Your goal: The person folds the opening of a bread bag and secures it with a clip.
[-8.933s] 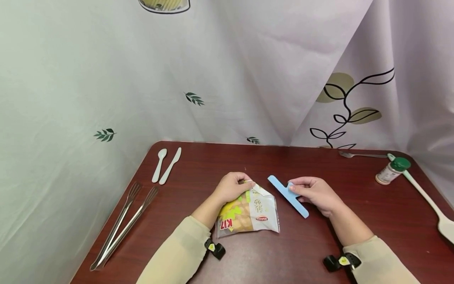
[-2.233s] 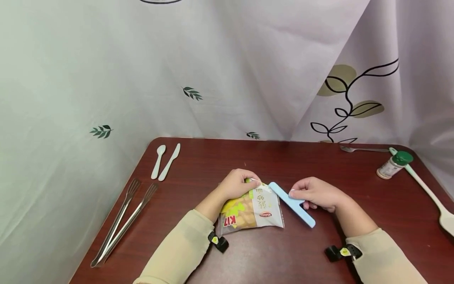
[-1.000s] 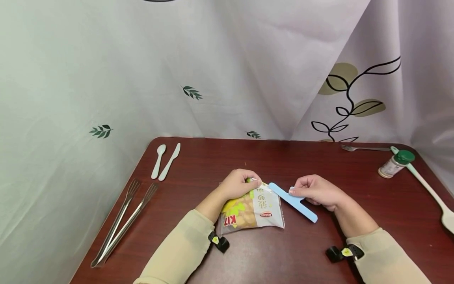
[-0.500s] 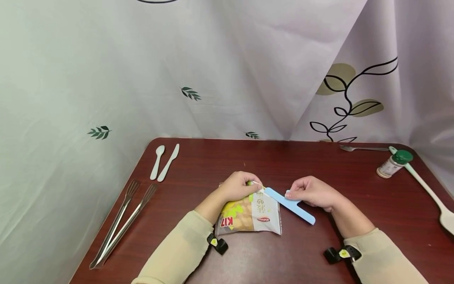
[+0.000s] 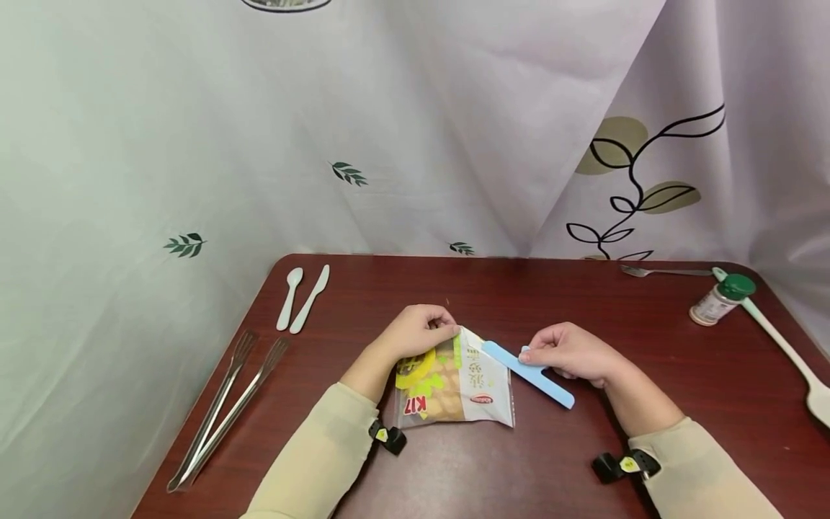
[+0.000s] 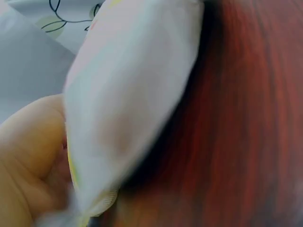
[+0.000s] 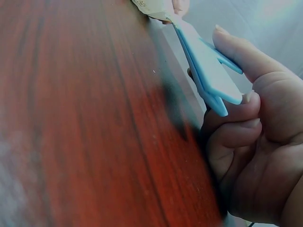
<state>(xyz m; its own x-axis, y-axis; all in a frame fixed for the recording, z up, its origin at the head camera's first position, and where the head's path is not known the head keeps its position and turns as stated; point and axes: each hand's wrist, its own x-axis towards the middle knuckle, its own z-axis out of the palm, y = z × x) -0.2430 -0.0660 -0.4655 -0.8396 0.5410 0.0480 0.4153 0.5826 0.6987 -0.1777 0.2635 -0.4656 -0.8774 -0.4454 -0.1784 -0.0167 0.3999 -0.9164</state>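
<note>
A clear and white snack bag [image 5: 447,393] with yellow and green print lies in front of me, its pale round pieces showing through. My left hand [image 5: 418,335] pinches its far edge, thumb on the near side and fingertips partly hidden. The bag's white back [image 6: 128,90] fills much of the left wrist view, blurred. With thumb and curled fingers, my right hand [image 5: 573,355] grips the short handle of a light blue bag clip [image 5: 537,380]. The clip's far left end overlaps the bag's upper right corner. Seen from the right wrist, the clip [image 7: 206,66] has two long bars with a narrow gap between.
To the left lie metal tongs [image 5: 220,411], a white spoon [image 5: 289,297] and a white knife [image 5: 311,298]. At the right are a green-capped shaker [image 5: 721,301], a long white-handled utensil [image 5: 781,355] and a fork [image 5: 668,272]. A curtain hangs behind the table.
Over the earlier frames the clip has gone from apart from the bag to overlapping its upper corner. In the last half second my left hand has shifted left along the bag's edge.
</note>
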